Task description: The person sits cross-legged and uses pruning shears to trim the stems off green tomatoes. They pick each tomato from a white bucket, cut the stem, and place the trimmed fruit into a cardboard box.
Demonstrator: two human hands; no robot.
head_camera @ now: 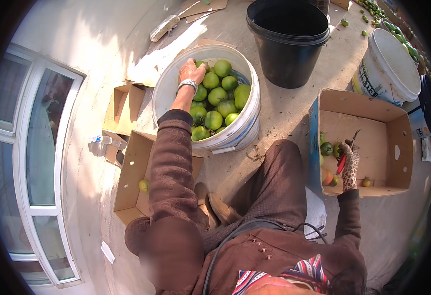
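Note:
My left hand (192,70), bare and with a metal watch at the wrist, reaches into a large white plastic bucket (223,142). Its fingers curl over a green tomato (202,65) by the inner wall; the fingertips are partly hidden. Many more green tomatoes (217,96) lie heaped in this bucket. Over a cardboard box (363,129) on the right, my right hand (349,166) wears a leopard-print glove and grips red-handled snips (341,164), blades pointing away from me. Beside that hand, several green tomatoes (326,148) and a reddish tomato (326,176) sit along the box's left side.
A black bucket (289,55) stands beyond the white one. Another white bucket (385,70) leans at the right, near loose tomatoes (376,11) on the ground. By my left leg are an open cardboard box (134,177) and a plastic bottle (103,139). A white-framed window (34,147) borders the left.

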